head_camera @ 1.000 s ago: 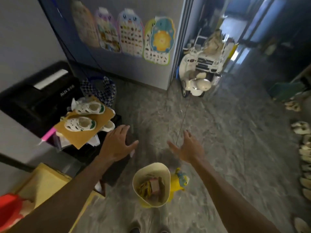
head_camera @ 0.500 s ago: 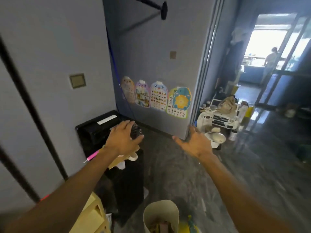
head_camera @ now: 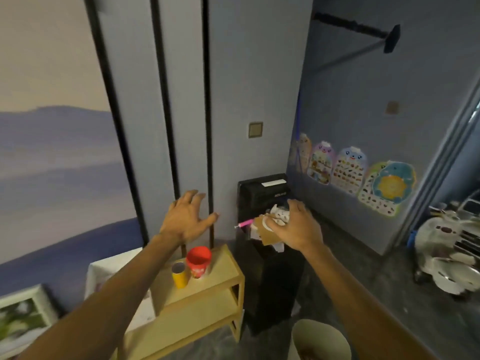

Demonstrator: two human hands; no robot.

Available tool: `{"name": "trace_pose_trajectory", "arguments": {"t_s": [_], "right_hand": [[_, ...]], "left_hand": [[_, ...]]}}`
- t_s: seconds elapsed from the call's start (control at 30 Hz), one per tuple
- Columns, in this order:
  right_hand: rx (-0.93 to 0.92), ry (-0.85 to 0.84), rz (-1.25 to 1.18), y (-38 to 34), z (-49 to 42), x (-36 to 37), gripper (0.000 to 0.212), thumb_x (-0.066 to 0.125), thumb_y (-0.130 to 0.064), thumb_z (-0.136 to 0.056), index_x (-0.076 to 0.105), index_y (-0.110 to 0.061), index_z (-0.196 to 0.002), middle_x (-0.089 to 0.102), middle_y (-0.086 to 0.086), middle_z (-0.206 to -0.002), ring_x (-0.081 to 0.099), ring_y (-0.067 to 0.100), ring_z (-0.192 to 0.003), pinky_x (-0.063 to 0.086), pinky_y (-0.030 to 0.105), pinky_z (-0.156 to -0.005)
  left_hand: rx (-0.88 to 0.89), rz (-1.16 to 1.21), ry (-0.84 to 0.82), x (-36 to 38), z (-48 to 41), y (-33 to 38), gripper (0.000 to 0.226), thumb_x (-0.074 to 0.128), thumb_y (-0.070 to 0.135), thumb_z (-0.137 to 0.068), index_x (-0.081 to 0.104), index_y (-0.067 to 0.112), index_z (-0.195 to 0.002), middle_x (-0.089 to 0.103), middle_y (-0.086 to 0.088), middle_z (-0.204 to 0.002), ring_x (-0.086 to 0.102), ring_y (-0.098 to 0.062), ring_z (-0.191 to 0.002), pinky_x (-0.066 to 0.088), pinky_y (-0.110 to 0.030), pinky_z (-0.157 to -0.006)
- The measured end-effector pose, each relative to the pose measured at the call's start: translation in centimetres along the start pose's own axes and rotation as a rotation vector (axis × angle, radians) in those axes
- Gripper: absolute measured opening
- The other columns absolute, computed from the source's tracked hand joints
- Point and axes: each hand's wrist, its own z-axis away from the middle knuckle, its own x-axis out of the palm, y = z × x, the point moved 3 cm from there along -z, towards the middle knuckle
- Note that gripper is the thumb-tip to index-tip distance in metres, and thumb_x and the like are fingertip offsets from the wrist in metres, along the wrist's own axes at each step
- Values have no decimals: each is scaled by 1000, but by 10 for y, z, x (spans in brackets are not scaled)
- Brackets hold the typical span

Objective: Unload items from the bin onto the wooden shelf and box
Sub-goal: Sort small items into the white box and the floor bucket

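Observation:
The cream bin stands on the floor at the bottom edge, and its contents barely show. To its left is the light wooden shelf, whose top carries a red cup and a yellow tube. A tall black box beside the shelf bears a cardboard sheet with white shoes on it. My left hand hovers above the shelf, fingers spread, holding nothing. My right hand overlaps the shoes and cardboard with fingers loosely curved; I cannot tell whether it touches them.
A pink pen sticks out from under the cardboard. A white ride-on toy car is parked at the right. Picture charts hang on the blue wall. A framed picture leans at the lower left.
The view has swung up and to the left, so the bin has dropped to the bottom edge and the wooden shelf has come into sight. Both hands stay raised; the right one now overlaps the shoes.

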Motion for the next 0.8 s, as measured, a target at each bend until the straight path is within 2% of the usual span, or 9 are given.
{"name": "trace_pose_trajectory", "arguments": {"t_s": [0.1, 0.27, 0.33, 0.4, 0.47, 0.5, 0.57, 0.67, 0.8], "right_hand": [[-122, -19, -13, -88, 6, 34, 109, 55, -87, -85, 29, -16, -164, 35, 9, -168, 38, 32, -152, 42, 50, -116], [-266, -120, -53, -221, 24, 109, 108, 51, -89, -85, 29, -19, -164, 28, 7, -171, 33, 31, -155, 41, 51, -118], [-290, -160, -58, -261, 32, 142, 108, 50, -90, -84, 28, -21, -164, 28, 6, -172, 34, 30, -154, 41, 50, -117], [-303, -200, -57, -294, 42, 169, 106, 51, -88, -85, 29, -20, -164, 34, 6, -169, 39, 30, -151, 44, 48, -114], [-325, -242, -57, -321, 49, 197, 103, 54, -85, -87, 33, -17, -161, 43, 7, -163, 45, 30, -146, 46, 47, -111], [-332, -259, -63, -330, 52, 206, 102, 55, -83, -87, 35, -15, -160, 45, 8, -161, 46, 30, -145, 46, 46, -111], [-324, -313, -71, -342, 57, 227, 100, 56, -82, -87, 36, -16, -159, 45, 8, -161, 45, 30, -146, 46, 46, -112], [-316, -399, -63, -354, 54, 265, 94, 58, -81, -87, 39, -20, -156, 49, 6, -157, 49, 30, -142, 47, 46, -108], [-289, -501, -81, -361, 32, 316, 90, 58, -76, -92, 35, -22, -159, 44, 3, -161, 46, 27, -145, 43, 40, -112]], "left_hand": [[-96, -23, 11, -33, 36, -74, 90, 45, 80, -92, 38, 22, -161, 32, -8, -169, 35, -31, -153, 28, -53, -125], [-264, -38, -24, -71, 97, -200, 105, 39, 92, -80, 39, 24, -160, 37, -5, -166, 42, -31, -149, 38, -53, -121], [-319, -33, -46, -79, 117, -247, 103, 41, 93, -81, 38, 26, -159, 38, -3, -165, 45, -31, -146, 42, -54, -118], [-363, -49, -59, -84, 133, -285, 109, 35, 99, -77, 38, 28, -159, 39, -2, -165, 48, -32, -144, 45, -54, -115], [-422, -47, -84, -82, 144, -314, 116, 30, 104, -72, 37, 28, -160, 38, -2, -166, 47, -33, -145, 46, -55, -116], [-446, -43, -105, -78, 148, -322, 113, 35, 101, -75, 35, 28, -161, 36, -1, -168, 46, -33, -147, 45, -55, -117], [-478, -43, -157, -64, 150, -338, 108, 45, 95, -79, 33, 27, -162, 33, -1, -170, 42, -34, -150, 42, -55, -120], [-510, -23, -218, -34, 143, -364, 108, 47, 96, -77, 32, 30, -161, 32, 1, -170, 41, -32, -151, 43, -55, -119], [-519, 9, -291, 11, 121, -387, 100, 54, 91, -80, 34, 32, -158, 35, 3, -166, 43, -28, -148, 43, -51, -116]]}}
